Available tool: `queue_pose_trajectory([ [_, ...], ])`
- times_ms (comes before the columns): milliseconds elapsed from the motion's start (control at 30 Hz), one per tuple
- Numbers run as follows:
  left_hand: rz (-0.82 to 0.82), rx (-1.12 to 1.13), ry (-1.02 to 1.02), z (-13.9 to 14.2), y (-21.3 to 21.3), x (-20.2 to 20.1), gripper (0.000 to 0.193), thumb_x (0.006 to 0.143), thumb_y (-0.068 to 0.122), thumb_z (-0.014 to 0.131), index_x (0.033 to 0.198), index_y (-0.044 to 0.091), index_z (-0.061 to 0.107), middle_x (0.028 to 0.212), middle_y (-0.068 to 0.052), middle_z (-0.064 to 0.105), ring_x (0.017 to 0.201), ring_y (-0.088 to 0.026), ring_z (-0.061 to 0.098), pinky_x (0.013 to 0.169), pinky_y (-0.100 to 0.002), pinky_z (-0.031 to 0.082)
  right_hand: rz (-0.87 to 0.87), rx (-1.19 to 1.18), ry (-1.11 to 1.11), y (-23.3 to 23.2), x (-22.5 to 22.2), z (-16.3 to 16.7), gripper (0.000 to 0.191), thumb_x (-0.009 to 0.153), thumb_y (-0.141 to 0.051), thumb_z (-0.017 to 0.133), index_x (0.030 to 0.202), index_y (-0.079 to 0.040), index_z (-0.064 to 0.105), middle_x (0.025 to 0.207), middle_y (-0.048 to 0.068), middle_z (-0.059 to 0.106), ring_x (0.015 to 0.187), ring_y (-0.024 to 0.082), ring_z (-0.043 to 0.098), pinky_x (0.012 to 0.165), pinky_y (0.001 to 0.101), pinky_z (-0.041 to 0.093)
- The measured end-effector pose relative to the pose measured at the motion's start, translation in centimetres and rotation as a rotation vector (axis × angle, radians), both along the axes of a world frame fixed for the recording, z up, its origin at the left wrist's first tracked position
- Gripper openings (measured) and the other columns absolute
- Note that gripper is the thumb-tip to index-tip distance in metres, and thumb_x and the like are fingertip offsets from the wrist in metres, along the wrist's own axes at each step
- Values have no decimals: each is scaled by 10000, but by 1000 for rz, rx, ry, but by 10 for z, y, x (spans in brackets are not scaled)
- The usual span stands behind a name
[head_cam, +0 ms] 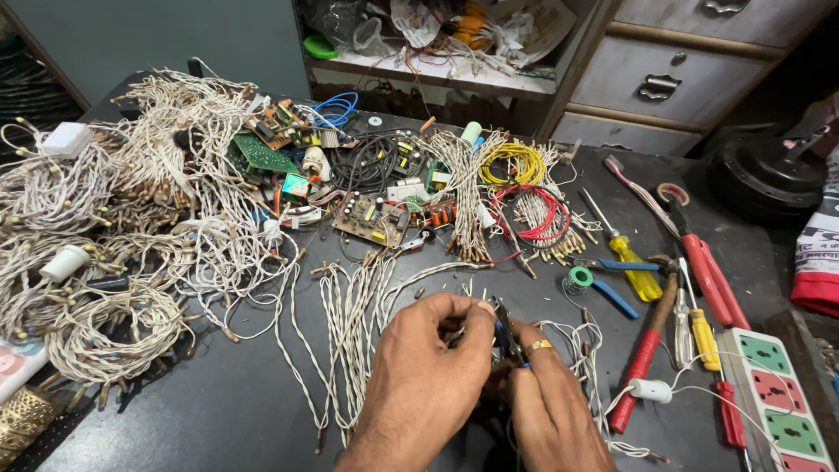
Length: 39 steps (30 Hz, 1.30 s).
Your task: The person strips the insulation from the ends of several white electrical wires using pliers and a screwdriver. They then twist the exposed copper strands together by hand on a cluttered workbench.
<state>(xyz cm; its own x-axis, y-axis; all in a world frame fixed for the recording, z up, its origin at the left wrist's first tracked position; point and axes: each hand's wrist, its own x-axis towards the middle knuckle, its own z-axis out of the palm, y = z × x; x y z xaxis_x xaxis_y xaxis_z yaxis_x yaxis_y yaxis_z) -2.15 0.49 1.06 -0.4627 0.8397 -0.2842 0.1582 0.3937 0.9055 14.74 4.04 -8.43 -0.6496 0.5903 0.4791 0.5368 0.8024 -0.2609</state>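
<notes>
I see my left hand (428,367) near the front edge of the dark table (218,411), curled nearly closed, thumb and fingertips pinching a thin twisted white wire (461,325) just in front of the tool. My right hand (546,402) sits touching it on the right, fingers wrapped tight around a small pair of blue-handled cutters (507,336) whose dark nose points up between the two hands; a gold ring shows on one finger. Whether the nose is biting on the wire I cannot tell, since my fingers cover the spot.

Running from my hands toward the middle of the table are several long strands of white twisted wire (350,323), laid roughly side by side. The whole left side of the table carries a big tangled heap of white light strings (131,227) with small bulbs and a couple of white plugs.

At the back, near the middle, lie circuit boards (371,218), a green board (258,157), a black cable coil, a yellow wire coil (511,162) and a red wire coil (537,218).

Along the right side I see a yellow-handled screwdriver (634,271), blue-handled pliers (612,280) beside a small solder spool (577,280), red-handled pliers (712,280), a hammer with a red grip (642,358), and another screwdriver with a yellow handle (703,336). A white power strip (778,402) with red and green sockets sits at the front right corner. Behind the table stands a grey cabinet with drawers (664,79).
</notes>
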Motion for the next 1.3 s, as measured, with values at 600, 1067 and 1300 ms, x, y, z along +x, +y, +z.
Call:
queue_pose_trajectory([
  [600,13,-55,-32,5,1,0,387,852,420,679,1027,90,778,798,-126,793,756,-225,788,750,-350,591,-91,-13,-20,-2,0,-14,268,780,2,632,1042,49,600,1403,308,499,1219,433,591,990,487,481],
  [1067,7,-24,-27,4,0,0,392,863,424,677,1032,83,773,818,-112,798,784,-215,792,765,-341,589,-71,7,-22,2,0,-15,239,792,58,544,1026,43,591,1460,305,476,1357,437,507,1077,486,431],
  [1300,-1,-10,-27,3,1,1,392,874,428,668,1027,81,771,803,-113,792,764,-216,783,747,-346,583,25,98,-55,7,2,-14,275,856,-20,552,1114,75,549,1436,347,461,1355,460,466,1101,500,397],
])
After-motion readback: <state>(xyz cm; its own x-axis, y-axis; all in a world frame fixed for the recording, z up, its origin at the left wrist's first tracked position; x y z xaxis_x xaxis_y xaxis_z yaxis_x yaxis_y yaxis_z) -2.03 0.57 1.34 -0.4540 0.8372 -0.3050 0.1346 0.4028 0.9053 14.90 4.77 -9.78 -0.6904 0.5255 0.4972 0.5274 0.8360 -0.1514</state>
